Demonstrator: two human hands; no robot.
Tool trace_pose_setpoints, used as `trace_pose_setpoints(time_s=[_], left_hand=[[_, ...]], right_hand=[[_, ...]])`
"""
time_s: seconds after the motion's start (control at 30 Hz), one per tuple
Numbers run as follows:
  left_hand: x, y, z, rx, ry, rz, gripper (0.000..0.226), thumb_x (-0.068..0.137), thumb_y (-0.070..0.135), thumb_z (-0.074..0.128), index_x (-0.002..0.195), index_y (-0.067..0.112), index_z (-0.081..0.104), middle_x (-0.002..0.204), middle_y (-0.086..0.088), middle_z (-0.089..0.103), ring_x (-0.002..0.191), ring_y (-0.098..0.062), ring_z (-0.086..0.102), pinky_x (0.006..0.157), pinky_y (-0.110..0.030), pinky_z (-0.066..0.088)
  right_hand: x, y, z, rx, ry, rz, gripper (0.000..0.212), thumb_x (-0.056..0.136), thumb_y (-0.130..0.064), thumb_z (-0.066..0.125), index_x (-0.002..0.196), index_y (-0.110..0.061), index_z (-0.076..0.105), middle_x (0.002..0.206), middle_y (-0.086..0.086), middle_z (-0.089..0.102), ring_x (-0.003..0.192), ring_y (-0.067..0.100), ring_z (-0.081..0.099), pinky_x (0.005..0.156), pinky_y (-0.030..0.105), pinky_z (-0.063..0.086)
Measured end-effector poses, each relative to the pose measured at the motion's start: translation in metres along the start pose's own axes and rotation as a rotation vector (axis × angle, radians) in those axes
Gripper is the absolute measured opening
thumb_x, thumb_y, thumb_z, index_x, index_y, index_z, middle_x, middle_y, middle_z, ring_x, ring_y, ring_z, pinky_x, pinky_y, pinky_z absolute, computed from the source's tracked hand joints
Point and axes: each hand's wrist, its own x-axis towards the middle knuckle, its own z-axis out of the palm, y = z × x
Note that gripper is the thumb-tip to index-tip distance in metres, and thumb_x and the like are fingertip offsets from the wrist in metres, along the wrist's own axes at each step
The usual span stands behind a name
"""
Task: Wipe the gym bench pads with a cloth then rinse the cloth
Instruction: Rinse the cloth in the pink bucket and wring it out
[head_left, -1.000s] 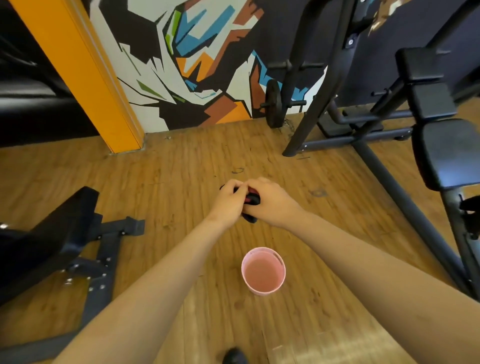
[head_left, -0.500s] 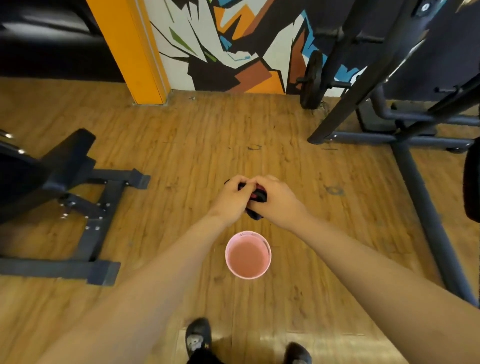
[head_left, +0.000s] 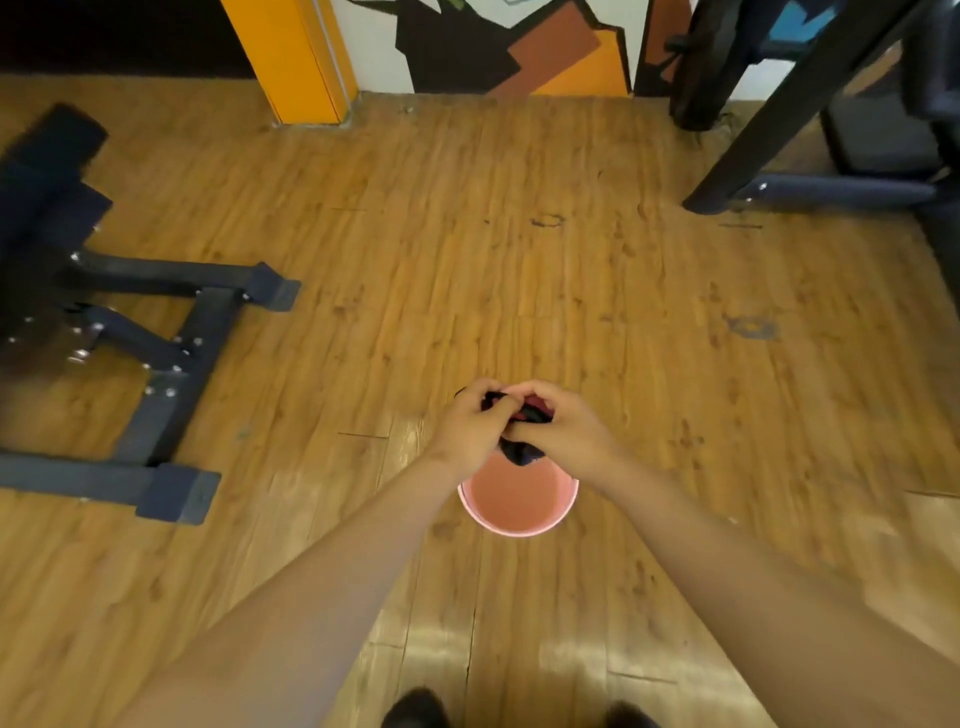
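Note:
A dark cloth with a bit of red (head_left: 519, 447) is bunched between both hands, right above the far rim of a pink bucket (head_left: 519, 525) on the wooden floor. My left hand (head_left: 470, 426) grips the cloth from the left and my right hand (head_left: 563, 428) grips it from the right, fingers curled round it. A tail of cloth hangs down over the bucket's opening. The bucket holds pinkish water. A black gym bench (head_left: 47, 218) with its steel base stands at the left edge.
A black rack frame (head_left: 789, 114) and its floor bar (head_left: 831, 192) stand at the upper right. An orange pillar (head_left: 296, 57) and a painted wall lie ahead. My two shoe tips (head_left: 415, 709) show at the bottom edge. Wooden floor (head_left: 519, 260) lies between the bench and the rack.
My view has tilted down and I have stepped closer. Both hands, still holding the cloth, have come from beyond the bucket to right over its far rim.

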Motion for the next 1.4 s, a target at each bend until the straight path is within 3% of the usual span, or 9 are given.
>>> trace_pose_setpoints(time_s=[0.13,0.33,0.47,0.63,0.83,1.0,1.17,1.3,1.4], left_hand=[[0.045,-0.085,0.010,0.058,0.045,-0.014,0.007,0.093,0.025,0.061,0.088,0.021,0.062,0.084,-0.004,0.067,0.090,-0.029,0.065,0.087,-0.048,0.053],[0.117,-0.196,0.036,0.044,0.109,0.012,0.016,0.090,0.017,0.065,0.078,0.025,0.060,0.085,0.000,0.061,0.086,-0.018,0.056,0.082,-0.033,0.045],[0.171,-0.245,0.045,0.147,0.093,0.071,0.012,0.090,0.020,0.064,0.080,0.026,0.060,0.093,0.001,0.062,0.090,-0.017,0.057,0.092,-0.034,0.046],[0.205,-0.294,0.059,0.292,0.104,0.014,0.013,0.095,0.021,0.056,0.101,0.011,0.061,0.102,-0.012,0.066,0.095,-0.027,0.061,0.087,-0.036,0.047],[0.215,-0.325,0.068,0.281,0.210,-0.043,0.015,0.092,0.015,0.055,0.100,0.005,0.064,0.104,-0.013,0.068,0.102,-0.030,0.063,0.091,-0.036,0.048],[0.238,-0.323,0.070,0.244,0.084,-0.011,0.034,0.094,0.014,0.057,0.126,0.009,0.050,0.116,-0.009,0.059,0.113,-0.026,0.056,0.098,-0.033,0.044],[0.245,-0.331,0.073,0.292,0.012,-0.035,0.032,0.094,0.013,0.056,0.125,0.011,0.051,0.112,-0.006,0.058,0.109,-0.025,0.056,0.096,-0.033,0.045],[0.255,-0.341,0.075,0.421,-0.017,-0.068,0.027,0.096,0.023,0.052,0.120,0.011,0.054,0.114,-0.007,0.060,0.102,-0.022,0.054,0.090,-0.032,0.043],[0.259,-0.349,0.076,0.477,-0.048,-0.119,0.032,0.096,0.026,0.052,0.124,0.011,0.053,0.124,-0.010,0.060,0.112,-0.026,0.055,0.097,-0.037,0.043]], right_hand=[[0.031,0.082,0.020,0.192,-0.040,0.117,0.030,0.082,-0.005,0.069,0.101,-0.027,0.069,0.093,-0.007,0.071,0.081,0.010,0.068,0.066,0.023,0.052],[0.088,0.199,0.042,0.429,-0.039,0.196,0.030,0.089,0.008,0.054,0.113,-0.008,0.064,0.101,0.007,0.068,0.089,0.022,0.065,0.065,0.031,0.055],[0.129,0.249,0.048,0.402,-0.023,0.198,0.029,0.090,0.007,0.052,0.107,-0.012,0.064,0.093,0.005,0.067,0.082,0.017,0.066,0.057,0.028,0.055],[0.169,0.310,0.070,0.335,0.094,0.244,0.029,0.087,0.005,0.050,0.085,-0.019,0.065,0.087,0.012,0.065,0.086,0.031,0.062,0.073,0.040,0.051],[0.182,0.335,0.101,0.393,0.215,0.299,0.033,0.086,0.007,0.042,0.092,-0.012,0.068,0.095,0.014,0.064,0.089,0.032,0.060,0.078,0.039,0.053],[0.204,0.342,0.083,0.206,0.094,0.274,0.045,0.087,0.011,0.040,0.117,-0.017,0.059,0.078,0.008,0.059,0.067,0.021,0.052,0.055,0.026,0.039],[0.216,0.367,0.083,0.070,0.108,0.266,0.041,0.088,0.012,0.044,0.119,-0.011,0.059,0.101,0.010,0.061,0.079,0.018,0.056,0.063,0.017,0.045],[0.232,0.379,0.091,-0.156,0.140,0.291,0.038,0.094,-0.001,0.042,0.123,-0.017,0.060,0.122,0.012,0.061,0.107,0.029,0.057,0.096,0.036,0.046],[0.238,0.385,0.090,-0.353,0.046,0.342,0.042,0.093,0.000,0.046,0.127,-0.021,0.059,0.132,0.007,0.057,0.121,0.030,0.052,0.105,0.040,0.041]])
